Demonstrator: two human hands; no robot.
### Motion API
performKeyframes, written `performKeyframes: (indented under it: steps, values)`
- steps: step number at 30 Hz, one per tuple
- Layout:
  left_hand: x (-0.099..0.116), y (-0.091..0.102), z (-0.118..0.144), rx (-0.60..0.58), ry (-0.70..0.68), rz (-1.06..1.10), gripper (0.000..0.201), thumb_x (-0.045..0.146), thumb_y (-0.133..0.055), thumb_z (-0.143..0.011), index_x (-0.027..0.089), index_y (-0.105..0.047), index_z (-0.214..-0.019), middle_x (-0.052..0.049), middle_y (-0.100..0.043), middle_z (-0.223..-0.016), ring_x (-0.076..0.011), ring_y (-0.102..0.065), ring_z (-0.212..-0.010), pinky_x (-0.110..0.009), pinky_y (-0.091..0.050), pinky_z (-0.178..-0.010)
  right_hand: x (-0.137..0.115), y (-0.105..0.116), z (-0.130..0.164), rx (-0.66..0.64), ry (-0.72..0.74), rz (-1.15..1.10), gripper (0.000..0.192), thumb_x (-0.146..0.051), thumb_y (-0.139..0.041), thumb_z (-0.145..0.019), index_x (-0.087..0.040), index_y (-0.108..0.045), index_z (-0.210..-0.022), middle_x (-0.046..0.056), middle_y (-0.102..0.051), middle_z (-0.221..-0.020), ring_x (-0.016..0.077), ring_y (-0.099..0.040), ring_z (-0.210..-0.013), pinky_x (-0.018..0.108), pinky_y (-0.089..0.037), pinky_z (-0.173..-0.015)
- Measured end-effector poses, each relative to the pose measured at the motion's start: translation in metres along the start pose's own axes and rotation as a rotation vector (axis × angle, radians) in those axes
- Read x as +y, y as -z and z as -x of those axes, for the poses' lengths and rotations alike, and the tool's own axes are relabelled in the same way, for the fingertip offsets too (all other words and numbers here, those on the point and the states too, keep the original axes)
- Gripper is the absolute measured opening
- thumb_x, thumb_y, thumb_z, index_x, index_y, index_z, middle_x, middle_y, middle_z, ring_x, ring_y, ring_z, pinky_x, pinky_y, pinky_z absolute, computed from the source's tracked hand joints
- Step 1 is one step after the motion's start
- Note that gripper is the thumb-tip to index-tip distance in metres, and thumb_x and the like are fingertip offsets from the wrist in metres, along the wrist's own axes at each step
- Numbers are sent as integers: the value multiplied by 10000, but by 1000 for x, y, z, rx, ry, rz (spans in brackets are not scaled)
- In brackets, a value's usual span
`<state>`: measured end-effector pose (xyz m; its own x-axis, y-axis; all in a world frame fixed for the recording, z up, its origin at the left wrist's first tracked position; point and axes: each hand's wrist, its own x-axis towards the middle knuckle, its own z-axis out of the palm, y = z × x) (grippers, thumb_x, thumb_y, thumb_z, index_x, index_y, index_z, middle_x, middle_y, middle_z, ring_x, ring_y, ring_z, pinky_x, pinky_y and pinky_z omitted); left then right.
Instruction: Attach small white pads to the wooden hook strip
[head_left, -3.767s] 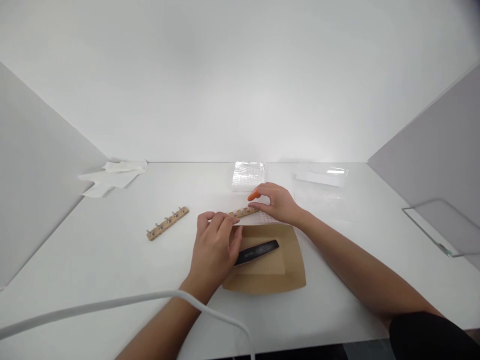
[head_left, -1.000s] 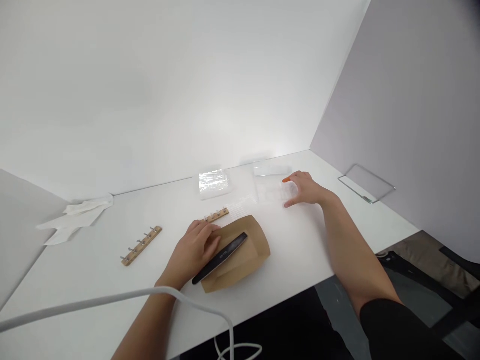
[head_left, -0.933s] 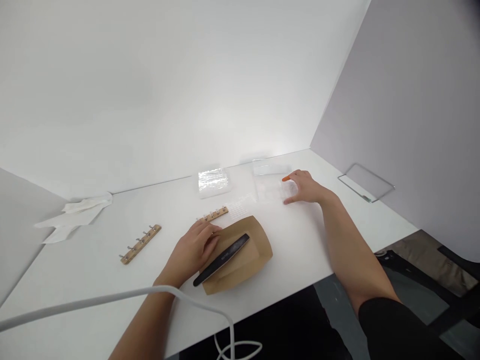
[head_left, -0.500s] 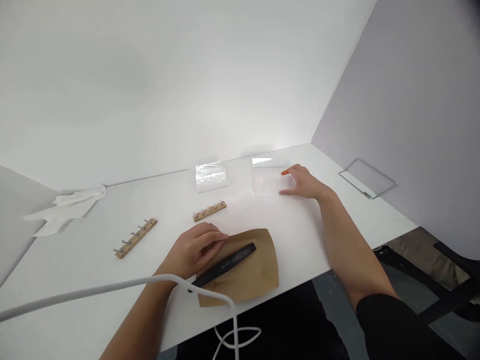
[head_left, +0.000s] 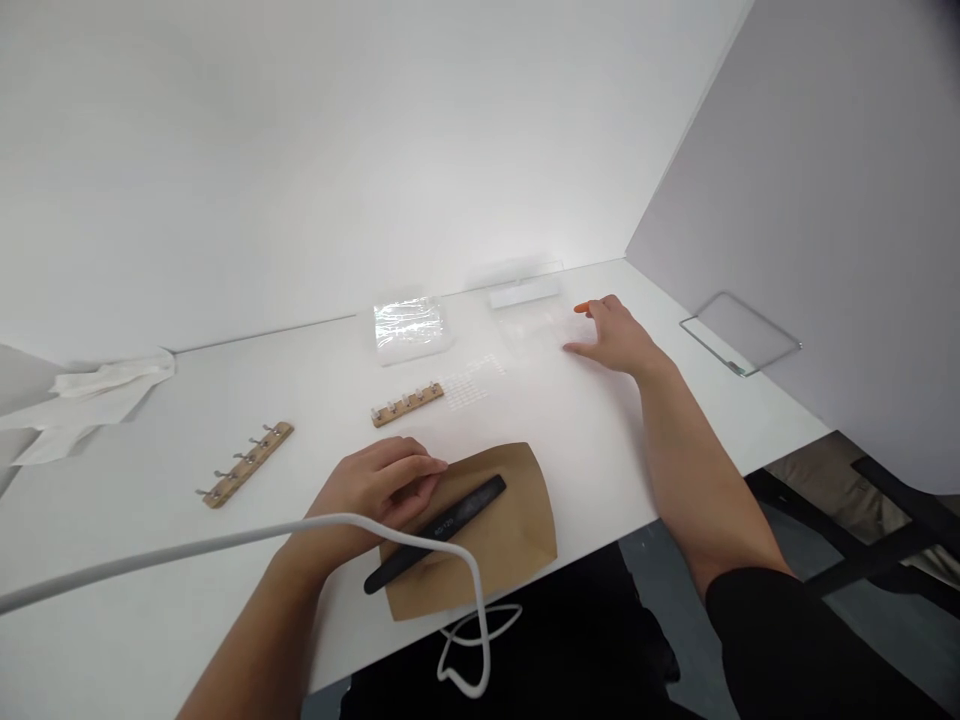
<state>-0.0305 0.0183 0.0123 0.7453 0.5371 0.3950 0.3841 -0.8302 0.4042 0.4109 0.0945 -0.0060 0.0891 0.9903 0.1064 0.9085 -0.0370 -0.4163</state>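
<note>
"Where was the black file (head_left: 450,520)?"

"Lower middle of the frame, in the brown tray (head_left: 521,525), its long axis slanting from lower left to upper right, the lower-left end jutting past the edge"

"And the hands?"

"The left hand (head_left: 375,483) curled at the tray's upper-left edge; I couldn't tell whether its grip pinched it. The right hand (head_left: 616,338), right of centre, held nothing, thumb and forefinger spread apart near clear plastic (head_left: 525,291)"

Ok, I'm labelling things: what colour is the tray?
The tray is brown, clear in the head view.
</note>
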Motion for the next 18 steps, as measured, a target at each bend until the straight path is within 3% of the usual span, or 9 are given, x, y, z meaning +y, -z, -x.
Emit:
performKeyframes:
  steps: [4, 9, 11, 14, 18]
  values:
    - [-6, -2, 4, -36, 24, -37, 197, 162, -621, -998, 232, -703, -1164, -42, -732, -991, -149, -680, -839, -262, -556, -727, 12, 13, 3, 35, -34, -45, 768, -674, -772, -784, -243, -528, -1371, 169, -481, -1455, 379, -581, -1284, 523, -567, -982]
    - [-9, -1, 3, -17, 70, -100, 201, 193, -609, -1023, 241, -701, -1195, -42, -739, -1051, -173, -698, -940, -292, -571, -817, 42, 27, 5, 187, -238, 15, 681, -717, -500, -954, -210, -503, -1408, 206, -529, -1433, 396, -570, -1315, 624, -463, -1115]
    - [-10, 0, 3, 2, 102, -133, 185, 217, -604, -1034, 244, -704, -1188, -39, -738, -1070, -176, -700, -959, -291, -570, -829, 51, 28, 6, 146, -380, 53, 721, -718, -454, -966, -186, -473, -1452, 241, -493, -1491, 429, -504, -1403, 649, -420, -1158]
    - [-12, 2, 5, 0, 162, -168, 179, 266, -589, -1051, 251, -707, -1184, -38, -736, -1106, -180, -704, -987, -283, -571, -822, 60, 23, 5, -22, -573, 69, 866, -767, -425, -948, -158, -373, -1561, 273, -355, -1630, 454, -362, -1530, 657, -393, -1194]
    - [-17, 4, 8, -44, 190, -172, 200, 304, -573, -1061, 263, -706, -1203, -37, -742, -1129, -189, -713, -1003, -287, -580, -826, 65, 6, -4, -96, -602, 77, 1011, -802, -340, -952, -107, -167, -1667, 272, -186, -1731, 443, -78, -1640, 696, -247, -1260]
